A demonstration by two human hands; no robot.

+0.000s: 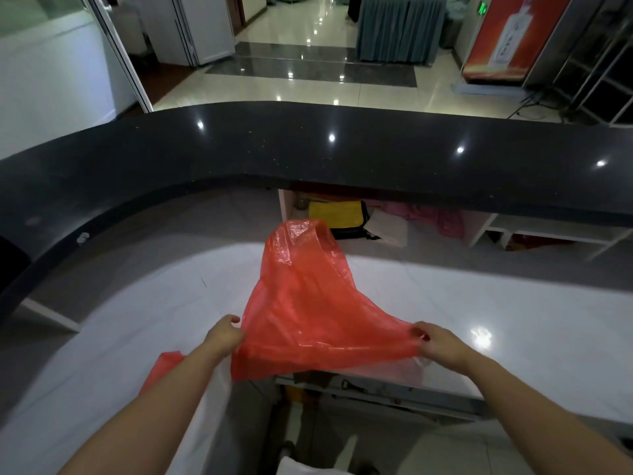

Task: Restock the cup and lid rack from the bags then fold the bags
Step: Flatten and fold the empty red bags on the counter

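Head camera looks down over a curved white work surface (pixel 102 337) backed by a raised black counter (pixel 308 149). At the far left, a second piece of red plastic (pixel 164 366) lies on the white surface, partly hidden by the left forearm.

Next comes the left hand (pixel 224 334), fingers curled and pinching the left corner of a red plastic bag (pixel 301 313). The bag is thin, translucent and crinkled, held above the white surface and over its near edge. Its near edge is drawn into a taut, roughly horizontal line that runs left to right between the two hands. From that wide edge the bag narrows to a rounded tip that points away from the person, toward the black counter and slightly left of centre, so its long axis runs from near to far. The lower left part of the bag sags below the stretched edge. Whether the far tip touches the white surface cannot be told.

At the right end of the taut edge, the right hand (pixel 436 341) grips the other corner, thumb and fingers closed on bunched plastic.

Beyond the bag, under the black counter, a yellow and black case (pixel 339 217) sits on a low shelf.
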